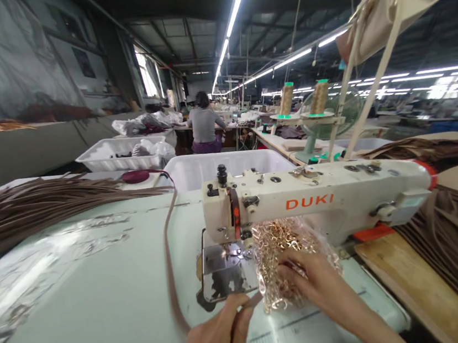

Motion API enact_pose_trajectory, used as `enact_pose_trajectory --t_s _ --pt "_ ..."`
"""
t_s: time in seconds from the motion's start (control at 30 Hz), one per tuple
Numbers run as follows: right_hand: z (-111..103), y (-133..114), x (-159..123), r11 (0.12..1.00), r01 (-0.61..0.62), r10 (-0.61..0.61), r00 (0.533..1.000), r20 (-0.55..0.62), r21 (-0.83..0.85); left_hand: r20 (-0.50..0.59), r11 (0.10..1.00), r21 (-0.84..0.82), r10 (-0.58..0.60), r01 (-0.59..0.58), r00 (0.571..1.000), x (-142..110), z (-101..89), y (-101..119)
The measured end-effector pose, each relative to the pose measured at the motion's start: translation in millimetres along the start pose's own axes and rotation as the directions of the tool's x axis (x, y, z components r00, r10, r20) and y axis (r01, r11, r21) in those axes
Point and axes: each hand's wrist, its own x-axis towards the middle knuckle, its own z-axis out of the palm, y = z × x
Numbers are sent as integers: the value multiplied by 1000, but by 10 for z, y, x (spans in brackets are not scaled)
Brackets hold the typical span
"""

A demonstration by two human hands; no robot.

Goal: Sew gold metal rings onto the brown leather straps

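Two hands work: left hand (pixel 216 342) fingers pinch a thin brown strap (pixel 169 268); right hand (pixel 309 281), at 3 o'clock, fingers dig into a clear bag of gold rings (pixel 280 248).

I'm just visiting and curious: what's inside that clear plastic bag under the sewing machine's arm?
The clear plastic bag is full of small gold-coloured metal pieces, like rings or hooks. The right hand reaches into it and covers the lower part, so its fingertips and whatever they touch are hidden.

A cream sewing machine (pixel 319 194) is lettered in orange (red trim at its 3 o'clock end). Gold rings are seen in a clear bag (pixel 285 259). Brown straps (pixel 41 208) are heaped at 9 o'clock on the pale mint tabletop (pixel 82 301). Gold thread cones (pixel 303 98) carry green caps.
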Motion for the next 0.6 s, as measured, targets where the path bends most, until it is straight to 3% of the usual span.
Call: enact_pose_trajectory --t_s 0.1,0.2,0.4,0.6 --pt "208 -213 -214 974 14 -32 997 77 226 -5 1000 -21 -19 19 1000 -12 48 33" --pt "410 -295 -330 965 40 -54 998 44 259 -28 999 31 -15 16 999 -56 89 12" --pt "704 -304 -420 969 134 -103 983 -153 207 -105 981 186 71 -51 992 -136 141 -20" --pt "959 -356 -461 965 239 -184 912 -368 109 -90 992 114 63 -52 994 -163 168 -24"
